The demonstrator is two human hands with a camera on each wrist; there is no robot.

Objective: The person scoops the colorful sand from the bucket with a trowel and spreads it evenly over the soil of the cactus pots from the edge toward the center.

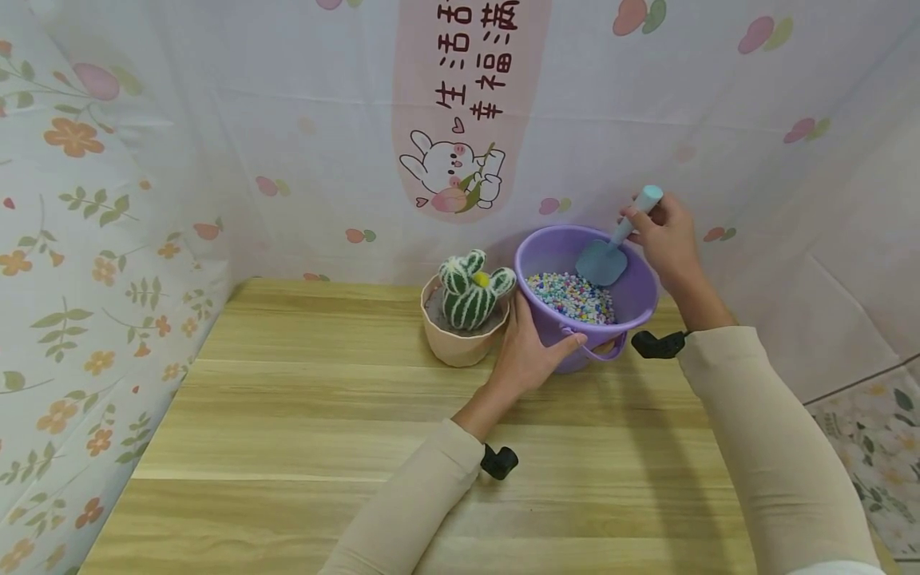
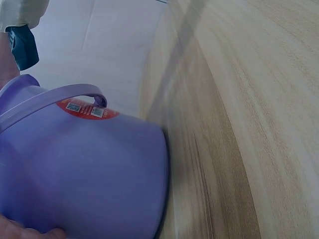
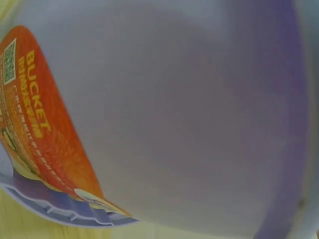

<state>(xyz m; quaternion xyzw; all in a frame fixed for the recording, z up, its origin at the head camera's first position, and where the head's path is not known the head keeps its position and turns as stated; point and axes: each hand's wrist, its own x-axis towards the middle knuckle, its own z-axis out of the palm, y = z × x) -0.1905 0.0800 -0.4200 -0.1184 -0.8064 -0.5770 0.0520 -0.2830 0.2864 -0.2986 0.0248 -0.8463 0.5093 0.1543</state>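
The left hand (image 1: pixel 528 347) grips the bucket (image 1: pixel 636 293) to its right, seemingly to steady it on the bench (image 1: pixel 302 415), while the right hand (image 1: pixel 670 239) pinches the scoop (image 1: pixel 602 262) high up, apparently so its broad end tips towards the beads (image 1: pixel 571 297).

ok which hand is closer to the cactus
Left. The left hand is just right of the cactus, against the near left side of the bucket. The right hand is farther right, by the bucket's far right rim, holding the scoop.
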